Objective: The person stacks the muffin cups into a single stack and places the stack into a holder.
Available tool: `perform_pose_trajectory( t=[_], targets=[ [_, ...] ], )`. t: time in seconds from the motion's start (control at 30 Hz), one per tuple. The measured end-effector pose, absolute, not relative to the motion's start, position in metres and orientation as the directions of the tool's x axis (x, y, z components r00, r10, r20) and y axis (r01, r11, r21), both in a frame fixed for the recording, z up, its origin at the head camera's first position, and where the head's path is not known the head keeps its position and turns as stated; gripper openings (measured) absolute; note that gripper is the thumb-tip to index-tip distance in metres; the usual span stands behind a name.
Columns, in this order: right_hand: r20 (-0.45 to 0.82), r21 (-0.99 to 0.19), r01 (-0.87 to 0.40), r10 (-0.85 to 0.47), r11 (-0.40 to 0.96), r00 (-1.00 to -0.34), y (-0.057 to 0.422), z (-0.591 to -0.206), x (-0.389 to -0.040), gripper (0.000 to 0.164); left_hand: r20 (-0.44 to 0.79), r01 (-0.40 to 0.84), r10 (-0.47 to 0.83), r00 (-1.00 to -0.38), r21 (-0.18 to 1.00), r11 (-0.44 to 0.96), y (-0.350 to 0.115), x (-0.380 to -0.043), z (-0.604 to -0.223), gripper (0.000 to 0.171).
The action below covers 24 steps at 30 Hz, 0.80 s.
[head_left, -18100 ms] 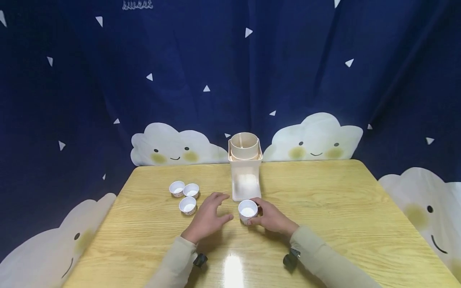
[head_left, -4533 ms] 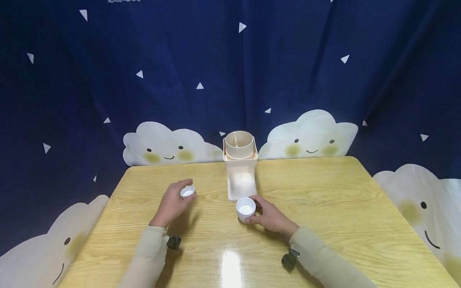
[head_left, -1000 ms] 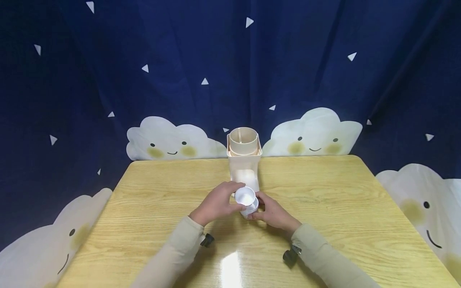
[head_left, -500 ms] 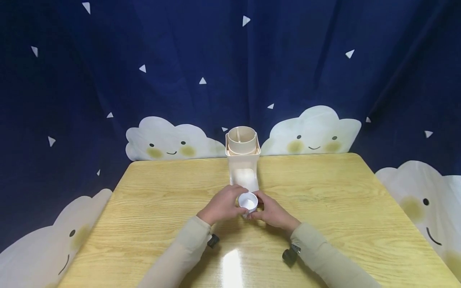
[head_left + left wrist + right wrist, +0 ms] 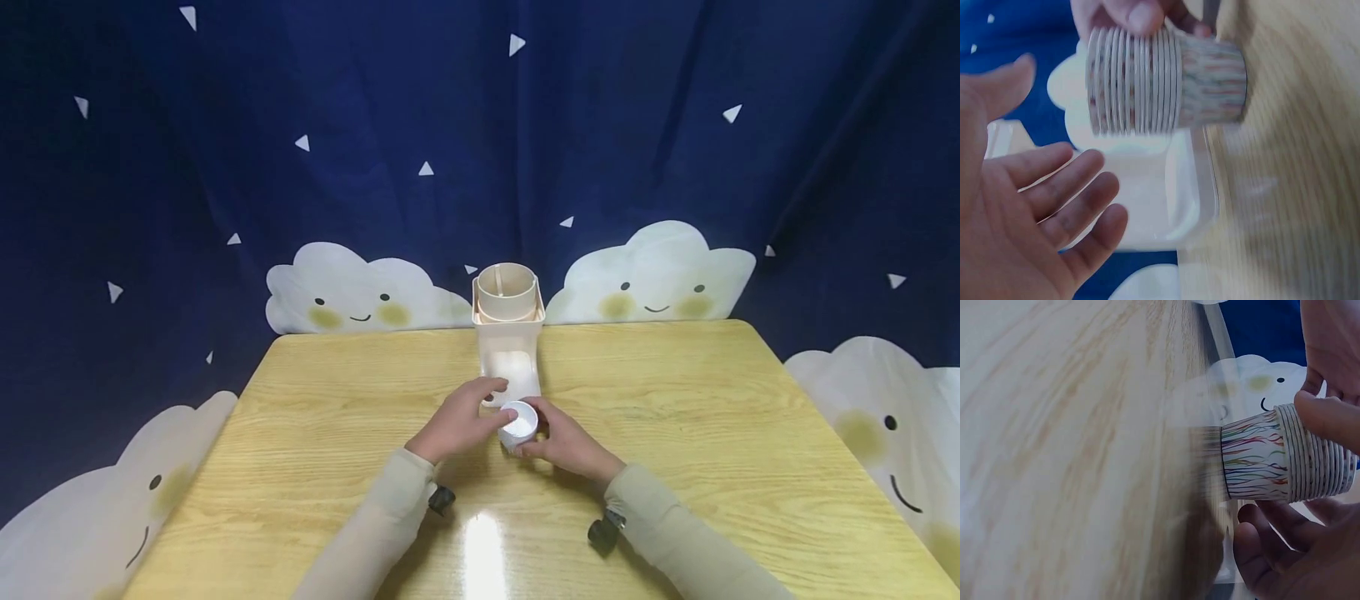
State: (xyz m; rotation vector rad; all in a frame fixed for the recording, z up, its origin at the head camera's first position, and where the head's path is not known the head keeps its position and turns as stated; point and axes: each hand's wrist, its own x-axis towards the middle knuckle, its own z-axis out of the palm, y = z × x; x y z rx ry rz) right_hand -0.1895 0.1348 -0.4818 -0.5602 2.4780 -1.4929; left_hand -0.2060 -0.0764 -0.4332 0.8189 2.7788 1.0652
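Note:
A tall stack of paper cups [image 5: 522,427], white inside with wavy coloured stripes outside, stands upright on the table in front of a beige stand. In the left wrist view the rims of the cups [image 5: 1135,87] show as close ridges above a longer bare cup wall. My right hand [image 5: 567,446] holds the stack from the right, thumb on the rims in the right wrist view, fingers [image 5: 1260,544] round the far side. Just left of the stack, my left hand [image 5: 457,423] is spread, thumb overlapping the top cup in the head view; the left wrist view shows it apart from the cups.
Behind the cups stands the beige plastic stand [image 5: 508,342], with a round tube [image 5: 507,293] in its square top and a flat base. The light wood table [image 5: 652,392] reaches back to a dark blue curtain [image 5: 360,167] with clouds and triangles.
Three cups that stood at the left are gone from there. My left hand has brought a cup to the stack, set it on top and loosened its fingers. The right hand still holds the stack.

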Motion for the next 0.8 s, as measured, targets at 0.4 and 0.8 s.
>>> perform_pose_trajectory(
  t=[0.4, 0.8],
  targets=[
    [0.085, -0.839, -0.286, -0.408, 0.462, -0.909, 0.132, -0.482, -0.186, 0.068, 0.146, 0.394, 0.399, -0.905, 0.642, 0.658, -0.099, -0.223, -0.465, 0.042],
    [0.049, -0.819, -0.246, -0.364, 0.518, -0.93, 0.159, -0.477, -0.185, 0.066, 0.277, 0.572, 0.503, -0.819, 0.31, 0.76, -0.085, -0.236, -0.479, 0.046]
  ],
)
